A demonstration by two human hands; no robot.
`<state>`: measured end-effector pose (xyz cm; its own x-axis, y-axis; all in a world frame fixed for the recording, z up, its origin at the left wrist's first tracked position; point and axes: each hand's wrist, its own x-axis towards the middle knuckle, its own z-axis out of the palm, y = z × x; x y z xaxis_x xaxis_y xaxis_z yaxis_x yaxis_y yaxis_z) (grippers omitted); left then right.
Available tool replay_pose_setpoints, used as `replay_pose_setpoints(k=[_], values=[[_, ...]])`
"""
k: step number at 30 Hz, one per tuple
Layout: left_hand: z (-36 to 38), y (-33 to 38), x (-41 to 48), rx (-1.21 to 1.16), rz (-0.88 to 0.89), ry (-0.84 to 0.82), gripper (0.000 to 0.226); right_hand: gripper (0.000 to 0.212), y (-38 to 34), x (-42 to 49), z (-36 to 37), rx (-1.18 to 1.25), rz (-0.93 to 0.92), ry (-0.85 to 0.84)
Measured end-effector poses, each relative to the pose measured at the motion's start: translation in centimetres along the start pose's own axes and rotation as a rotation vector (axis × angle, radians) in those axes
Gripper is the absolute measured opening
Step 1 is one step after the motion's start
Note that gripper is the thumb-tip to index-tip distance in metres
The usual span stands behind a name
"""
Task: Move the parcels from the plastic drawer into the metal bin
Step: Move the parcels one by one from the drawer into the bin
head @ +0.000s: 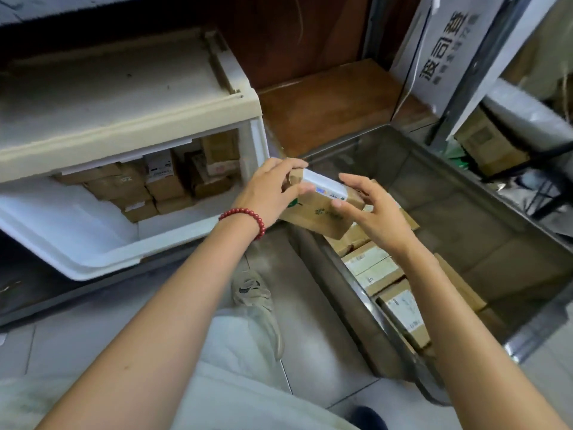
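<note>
Your left hand [273, 187], the one with the red bead band [248, 217], grips one end of a brown parcel [313, 209]. Your right hand [372, 212] holds the other end with bent fingers and thumb. The parcel sits between your hands, over the near side of the metal bin [465, 193]. A row of parcels [378, 271] lies in the bin under your right hand. The white drawer [93, 256] is left of your left hand, with a pile of parcels [167, 184] at its back

Parcel storeroom or courier depot: labelled cardboard parcels [164, 178] lie in a plastic drawer [93, 265] and a metal bin [465, 193]; metal shelving [461, 88] holds further boxes [486, 147]; printed sign [446, 48] behind; tiled floor [310, 342].
</note>
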<state>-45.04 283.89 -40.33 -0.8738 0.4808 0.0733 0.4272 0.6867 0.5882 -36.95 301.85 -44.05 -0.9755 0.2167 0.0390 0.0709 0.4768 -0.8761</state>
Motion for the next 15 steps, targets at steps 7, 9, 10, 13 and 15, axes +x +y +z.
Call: replay_pose_setpoints(k=[7, 9, 10, 13, 15], values=[[7.2, 4.3, 4.4, 0.069, 0.144, -0.281, 0.053, 0.049, 5.8, -1.3, -5.9, -0.254, 0.172, 0.006], [9.5, 5.5, 5.5, 0.193, 0.186, -0.339, 0.058, 0.052, 7.7, -1.6, -7.2, -0.318, 0.241, 0.075], [10.6, 6.0, 6.1, 0.251, 0.215, -0.35, 0.058, 0.052, 8.7, -1.8, -7.7, -0.343, 0.276, 0.117], [13.0, 6.9, 7.8, 0.376, 0.267, -0.307, 0.053, 0.05, 11.6, -1.9, -8.7, -0.405, 0.369, 0.231], [14.1, 7.2, 8.9, 0.492, 0.288, -0.255, 0.05, 0.049, 13.4, -1.7, -9.3, -0.431, 0.444, 0.276]])
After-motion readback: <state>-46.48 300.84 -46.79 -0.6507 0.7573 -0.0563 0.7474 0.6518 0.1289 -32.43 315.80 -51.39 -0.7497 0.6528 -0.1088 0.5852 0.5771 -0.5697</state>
